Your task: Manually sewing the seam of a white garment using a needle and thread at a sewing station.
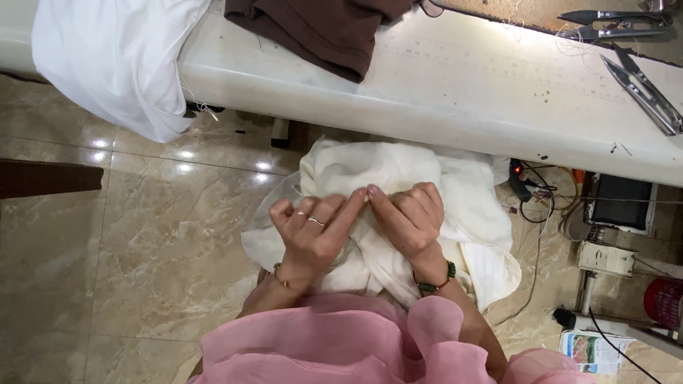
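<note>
A bundle of cream cloth [403,173] lies on my lap below the table edge. My left hand [313,236], with rings and a thin bracelet, pinches the cloth at its fingertips. My right hand [413,219], wearing a green bead bracelet, grips the same fold right beside it, fingertips touching. Pink ruffled sleeves [350,355] cover my forearms.
A white worktable [461,92] runs across the top, with white fabric [116,56] draped off its left end and brown fabric [324,17] on it. Thread snips [648,90] and scissors [613,23] lie at the right. Cables and boxes [608,225] sit on the marble floor [142,249].
</note>
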